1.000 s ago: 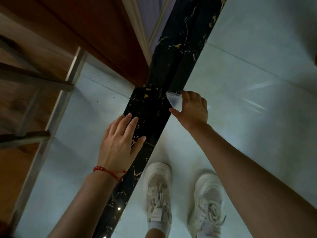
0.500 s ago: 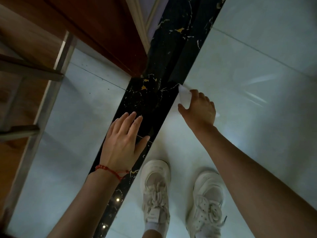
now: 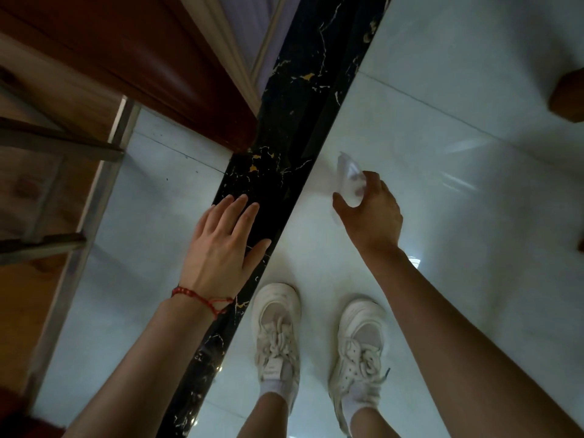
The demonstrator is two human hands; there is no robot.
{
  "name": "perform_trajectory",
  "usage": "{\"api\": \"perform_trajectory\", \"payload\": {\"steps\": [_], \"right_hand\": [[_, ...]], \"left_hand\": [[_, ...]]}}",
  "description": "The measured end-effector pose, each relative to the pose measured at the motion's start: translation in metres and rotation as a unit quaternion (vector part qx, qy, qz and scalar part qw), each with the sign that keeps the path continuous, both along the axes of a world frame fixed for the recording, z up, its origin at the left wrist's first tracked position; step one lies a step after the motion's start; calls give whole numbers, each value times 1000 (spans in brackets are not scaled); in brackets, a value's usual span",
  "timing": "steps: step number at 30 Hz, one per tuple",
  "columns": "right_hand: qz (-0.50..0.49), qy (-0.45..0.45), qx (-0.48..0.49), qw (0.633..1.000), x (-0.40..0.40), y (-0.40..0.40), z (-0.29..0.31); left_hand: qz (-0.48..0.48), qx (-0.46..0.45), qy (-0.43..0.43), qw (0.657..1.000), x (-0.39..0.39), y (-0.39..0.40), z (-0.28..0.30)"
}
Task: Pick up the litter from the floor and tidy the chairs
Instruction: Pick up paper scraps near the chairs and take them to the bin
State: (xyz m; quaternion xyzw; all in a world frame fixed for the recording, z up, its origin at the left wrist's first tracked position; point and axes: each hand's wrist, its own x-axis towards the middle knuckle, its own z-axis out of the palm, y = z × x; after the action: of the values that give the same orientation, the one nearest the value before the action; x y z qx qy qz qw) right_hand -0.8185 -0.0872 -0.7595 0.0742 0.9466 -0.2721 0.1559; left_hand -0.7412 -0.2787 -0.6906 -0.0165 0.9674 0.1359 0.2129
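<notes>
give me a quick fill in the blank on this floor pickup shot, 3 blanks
1. The right hand is holding a clear ____ wrapper.
2. The red string bracelet is on the ____ wrist.
3. The left hand hovers over the ____ marble strip.

Missing words: plastic; left; black

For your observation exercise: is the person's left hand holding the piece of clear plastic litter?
No. The left hand is open and empty above the black floor strip, while the right hand grips the clear plastic litter.

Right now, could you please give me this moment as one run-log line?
right hand: holding clear plastic litter | left hand: open, empty, over black floor strip | chairs: not yet tidied
</notes>
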Motion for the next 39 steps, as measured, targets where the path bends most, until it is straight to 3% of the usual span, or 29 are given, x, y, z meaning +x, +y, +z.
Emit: {"api": "perform_trajectory", "payload": {"steps": [9, 18, 32, 39], "right_hand": [[-95, 11, -13, 995, 11, 47, 164], [-172, 43, -17, 984, 50, 81, 334], [-297, 43, 23, 954, 161, 77, 475], [-328, 16, 31, 944, 238, 86, 519]], "left_hand": [[-35, -9, 3, 999, -14, 27, 146], [-65, 56, 47, 995, -26, 63, 295], [-267, 19, 46, 962, 0, 30, 418], [-338, 3, 58, 939, 31, 56, 462]]}}
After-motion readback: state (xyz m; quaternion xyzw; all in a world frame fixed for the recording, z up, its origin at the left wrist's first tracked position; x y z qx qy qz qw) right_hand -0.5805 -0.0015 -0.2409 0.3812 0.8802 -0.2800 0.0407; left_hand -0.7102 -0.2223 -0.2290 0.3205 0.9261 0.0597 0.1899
